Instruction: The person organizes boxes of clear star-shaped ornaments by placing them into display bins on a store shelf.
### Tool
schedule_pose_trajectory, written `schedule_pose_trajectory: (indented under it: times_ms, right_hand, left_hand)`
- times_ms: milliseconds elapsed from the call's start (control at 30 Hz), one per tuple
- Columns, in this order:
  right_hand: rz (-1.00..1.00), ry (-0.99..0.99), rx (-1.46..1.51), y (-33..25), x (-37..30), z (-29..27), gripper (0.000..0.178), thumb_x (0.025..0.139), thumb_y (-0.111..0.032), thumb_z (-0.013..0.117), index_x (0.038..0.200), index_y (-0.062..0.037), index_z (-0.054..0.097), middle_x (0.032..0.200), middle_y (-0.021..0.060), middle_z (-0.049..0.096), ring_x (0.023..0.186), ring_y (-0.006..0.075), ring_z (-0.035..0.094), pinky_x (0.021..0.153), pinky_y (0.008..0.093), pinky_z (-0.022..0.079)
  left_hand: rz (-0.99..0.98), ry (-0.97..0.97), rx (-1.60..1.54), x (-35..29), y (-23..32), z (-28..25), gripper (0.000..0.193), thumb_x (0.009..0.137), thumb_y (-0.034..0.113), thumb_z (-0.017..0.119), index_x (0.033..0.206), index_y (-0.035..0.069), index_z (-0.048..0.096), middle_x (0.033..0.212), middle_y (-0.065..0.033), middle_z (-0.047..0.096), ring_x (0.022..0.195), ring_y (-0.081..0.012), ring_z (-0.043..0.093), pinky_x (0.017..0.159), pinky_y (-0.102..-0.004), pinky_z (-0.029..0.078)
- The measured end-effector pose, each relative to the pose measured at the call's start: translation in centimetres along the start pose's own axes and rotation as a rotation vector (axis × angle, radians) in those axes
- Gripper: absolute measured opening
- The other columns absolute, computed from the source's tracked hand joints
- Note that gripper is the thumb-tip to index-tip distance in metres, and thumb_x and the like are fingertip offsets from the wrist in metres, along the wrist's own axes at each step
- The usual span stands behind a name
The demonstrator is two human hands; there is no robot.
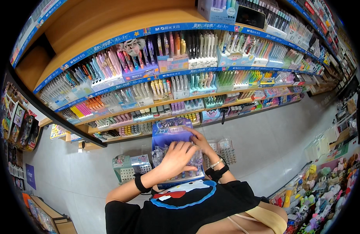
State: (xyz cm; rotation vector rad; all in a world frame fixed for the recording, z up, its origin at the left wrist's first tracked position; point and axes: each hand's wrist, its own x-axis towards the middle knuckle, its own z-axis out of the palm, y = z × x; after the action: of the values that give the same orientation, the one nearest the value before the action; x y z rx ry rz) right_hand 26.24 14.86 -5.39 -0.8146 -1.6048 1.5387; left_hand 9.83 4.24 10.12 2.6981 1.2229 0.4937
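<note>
A blue and purple display box (171, 137) stands in front of me, its back panel raised. In it are several pens (183, 174) in a row, with clear plastic wrapping (159, 153) around the upper parts. My left hand (177, 156) lies over the wrapped pens, fingers bent and apart, thumb stretched to the right. It hides the middle of the box, and what lies under its palm cannot be seen. At the panel's right edge is my right hand (201, 142), fingers stretched out against the panel's front.
Shelves of pens (203, 46) curve across the far side. On the grey floor (261, 136), small display boxes (127, 173) stand left of the purple box, and clear packs (226, 151) stand to its right. A dark upright post (51, 109) is at left; plush toys (320, 195) fill the lower right.
</note>
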Motion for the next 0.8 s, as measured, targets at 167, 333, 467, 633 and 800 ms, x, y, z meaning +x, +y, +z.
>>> schedule_pose_trajectory:
  times_ms: [167,333,467,633,800]
  right_hand:
    - [0.013,0.013,-0.014,-0.6,-0.3,0.2,0.053,0.085,0.006,0.037,0.135,-0.0041,0.048,0.141,0.0104,0.046,0.133,0.0222,0.039,0.110,0.0311,0.028]
    - [-0.024,-0.004,-0.051,-1.0,-0.2,0.3,0.053,0.085,0.007,0.038,0.136,-0.0045,0.047,0.142,0.0105,0.045,0.132,0.0220,0.039,0.110,0.0318,0.028]
    - [-0.023,-0.003,-0.058,-1.5,-0.4,0.3,0.053,0.086,0.007,0.038,0.136,-0.0045,0.047,0.141,0.0099,0.046,0.132,0.0218,0.040,0.111,0.0323,0.028]
    - [-0.034,0.004,-0.063,-1.0,-0.4,0.1,0.052,0.086,0.006,0.038,0.136,-0.0049,0.047,0.141,0.0096,0.047,0.131,0.0208,0.041,0.110,0.0323,0.029]
    - [0.113,0.001,0.131,-2.3,-0.8,0.9,0.051,0.088,0.005,0.039,0.137,-0.0053,0.046,0.141,0.0100,0.046,0.130,0.0209,0.041,0.109,0.0330,0.030]
  left_hand:
    - [-0.090,0.070,0.047,-0.2,0.6,0.0,0.069,0.069,0.049,0.072,0.118,0.007,0.051,0.106,-0.0132,0.050,0.103,-0.0308,0.048,0.091,-0.0421,0.036]
    - [-0.049,0.034,0.061,-0.3,0.5,0.4,0.066,0.068,0.049,0.072,0.114,0.006,0.053,0.102,-0.0125,0.051,0.101,-0.0298,0.048,0.090,-0.0414,0.036]
    - [-0.032,-0.048,0.008,-0.4,0.4,0.5,0.063,0.068,0.049,0.072,0.111,0.006,0.053,0.101,-0.0123,0.051,0.101,-0.0295,0.048,0.090,-0.0415,0.036]
    - [-0.029,-0.012,-0.004,-0.3,0.8,0.4,0.064,0.067,0.047,0.074,0.113,0.007,0.053,0.108,-0.0120,0.050,0.104,-0.0299,0.048,0.091,-0.0436,0.036]
    - [0.086,0.024,0.081,0.3,1.8,-0.7,0.068,0.067,0.043,0.076,0.123,0.015,0.051,0.124,-0.0112,0.047,0.117,-0.0301,0.045,0.097,-0.0483,0.035]
